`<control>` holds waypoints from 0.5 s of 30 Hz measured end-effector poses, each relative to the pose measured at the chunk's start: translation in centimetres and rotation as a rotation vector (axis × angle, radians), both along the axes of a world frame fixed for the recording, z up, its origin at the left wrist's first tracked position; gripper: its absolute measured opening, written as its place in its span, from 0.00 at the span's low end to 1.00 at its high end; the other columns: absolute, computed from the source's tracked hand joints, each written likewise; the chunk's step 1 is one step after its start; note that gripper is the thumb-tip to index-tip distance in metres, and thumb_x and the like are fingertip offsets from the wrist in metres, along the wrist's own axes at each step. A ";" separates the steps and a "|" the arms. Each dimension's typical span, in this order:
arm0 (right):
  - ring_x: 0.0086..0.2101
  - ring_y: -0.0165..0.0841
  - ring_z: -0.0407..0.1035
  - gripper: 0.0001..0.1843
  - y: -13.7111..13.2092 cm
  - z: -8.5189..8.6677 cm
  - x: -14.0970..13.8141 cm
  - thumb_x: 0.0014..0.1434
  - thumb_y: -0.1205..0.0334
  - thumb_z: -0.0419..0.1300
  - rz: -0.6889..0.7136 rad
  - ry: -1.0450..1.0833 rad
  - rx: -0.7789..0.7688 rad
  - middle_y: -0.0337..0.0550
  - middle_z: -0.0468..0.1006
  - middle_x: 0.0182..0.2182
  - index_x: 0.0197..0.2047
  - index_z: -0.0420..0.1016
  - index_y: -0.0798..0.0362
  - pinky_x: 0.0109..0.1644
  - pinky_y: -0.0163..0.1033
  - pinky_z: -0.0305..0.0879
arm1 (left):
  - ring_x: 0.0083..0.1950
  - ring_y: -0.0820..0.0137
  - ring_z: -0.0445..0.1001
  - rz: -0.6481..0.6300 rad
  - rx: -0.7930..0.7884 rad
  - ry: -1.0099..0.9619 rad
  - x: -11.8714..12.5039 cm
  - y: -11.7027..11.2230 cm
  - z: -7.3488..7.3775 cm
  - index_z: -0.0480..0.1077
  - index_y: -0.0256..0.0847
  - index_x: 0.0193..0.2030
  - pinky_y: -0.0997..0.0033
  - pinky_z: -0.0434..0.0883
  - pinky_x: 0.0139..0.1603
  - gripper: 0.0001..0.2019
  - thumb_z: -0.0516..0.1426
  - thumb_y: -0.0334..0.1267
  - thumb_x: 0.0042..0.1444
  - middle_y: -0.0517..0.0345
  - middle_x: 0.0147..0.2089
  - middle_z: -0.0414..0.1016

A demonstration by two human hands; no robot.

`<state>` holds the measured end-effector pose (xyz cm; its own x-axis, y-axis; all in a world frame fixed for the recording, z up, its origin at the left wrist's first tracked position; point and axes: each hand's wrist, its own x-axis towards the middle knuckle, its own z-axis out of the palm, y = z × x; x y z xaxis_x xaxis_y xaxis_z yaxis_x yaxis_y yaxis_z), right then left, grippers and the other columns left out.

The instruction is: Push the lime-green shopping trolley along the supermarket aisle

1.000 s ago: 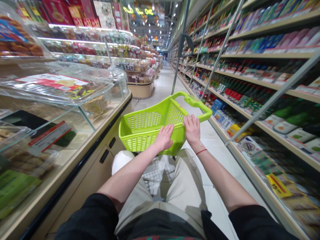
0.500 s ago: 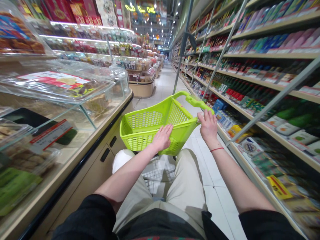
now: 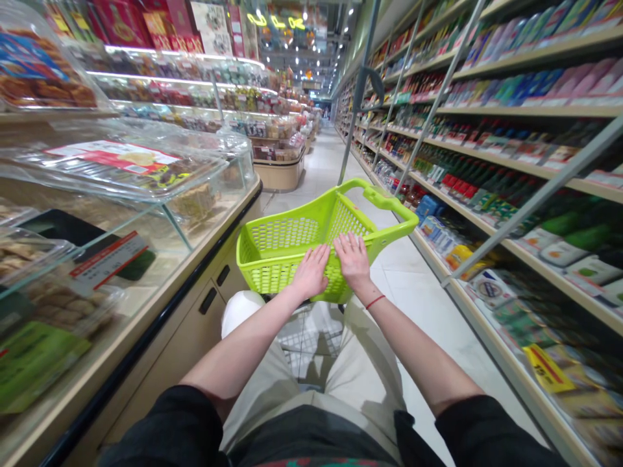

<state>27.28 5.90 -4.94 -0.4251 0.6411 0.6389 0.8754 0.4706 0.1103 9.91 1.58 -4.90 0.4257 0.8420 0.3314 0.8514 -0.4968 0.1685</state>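
A lime-green plastic shopping basket [image 3: 287, 235] with perforated walls and a raised handle at its right end sits in front of my knees. My left hand [image 3: 311, 272] is closed over the near rim, its fingers together and reaching inward. Just right of it, my right hand [image 3: 353, 261] lies over the same rim, fingers hooked across the top edge. A red string circles my right wrist. No goods show inside the basket. What carries it underneath is mostly hidden by my hands and legs.
To the left stands a glass-sided food counter [image 3: 214, 224] with packed food trays. Long stocked shelves [image 3: 525, 162] line the right, with slanting metal poles [image 3: 438, 110] before them. A tiled aisle [image 3: 321, 149] runs ahead past a rounded display stand [image 3: 280, 175].
My right hand has left the basket's handle end and moved left onto the near rim, beside my left hand. The left hand stays on the rim; the view has shifted slightly.
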 end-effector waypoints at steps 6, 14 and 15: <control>0.67 0.47 0.56 0.23 0.1 0.6 1.3 0.69 0.66 0.50 0.064 -0.090 0.019 0.51 0.68 0.66 0.65 0.69 0.55 0.71 0.59 0.50 | 0.79 0.58 0.44 0.000 0.000 0.005 -0.1 -0.1 0.1 0.45 0.28 0.74 0.52 0.44 0.78 0.43 0.53 0.33 0.51 0.40 0.78 0.46; 0.69 0.46 0.52 0.25 2.9 2.9 9.7 0.72 0.67 0.41 -0.137 0.109 0.127 0.55 0.69 0.65 0.64 0.70 0.55 0.71 0.59 0.48 | 0.79 0.57 0.43 -0.004 -0.002 0.007 -0.1 0.0 0.0 0.43 0.27 0.75 0.52 0.43 0.78 0.45 0.54 0.35 0.50 0.40 0.78 0.44; 0.69 0.45 0.52 0.26 3.1 2.8 9.9 0.72 0.68 0.40 -0.150 0.128 0.136 0.55 0.69 0.65 0.65 0.69 0.55 0.71 0.58 0.48 | 0.79 0.57 0.43 -0.003 -0.005 0.010 -0.1 0.0 0.0 0.43 0.27 0.75 0.52 0.42 0.78 0.45 0.55 0.35 0.50 0.40 0.78 0.44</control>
